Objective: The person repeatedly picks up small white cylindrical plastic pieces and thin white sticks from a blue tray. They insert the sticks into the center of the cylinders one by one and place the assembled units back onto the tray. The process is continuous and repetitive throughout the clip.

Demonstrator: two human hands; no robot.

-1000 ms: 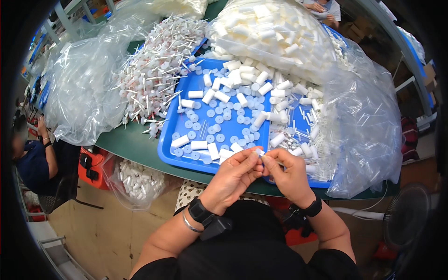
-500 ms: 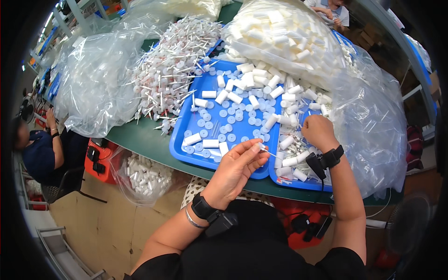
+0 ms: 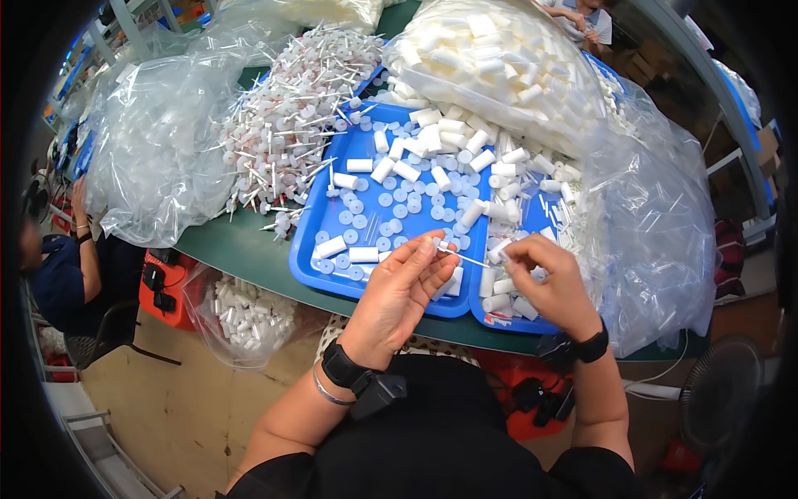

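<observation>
My left hand (image 3: 389, 295) is raised over the front of a blue tray (image 3: 301, 264), its fingertips pinching a thin white stick (image 3: 467, 258). The stick's free end slants toward my right hand. My right hand (image 3: 550, 281) is closed over the second tray to the right, thumb and fingertips together. A short white cylinder (image 3: 499, 249) shows at these fingertips; whether it is gripped or lies behind them, I cannot tell. Under and beyond my hands, the left tray contains translucent round discs (image 3: 359, 222) and white foam-like cylinders (image 3: 363, 254).
Left of the trays rises a heap of white sticks with round caps (image 3: 274, 137). A large bag of white cylinders (image 3: 507, 71) lies behind. Clear plastic bags stand at the left (image 3: 162, 150) and right (image 3: 652, 241). Another person (image 3: 62, 266) sits at far left.
My right hand has come from deeper in the right tray toward me and leftward, near the stick's free end. My left hand still pinches the stick and has shifted slightly left and up.
</observation>
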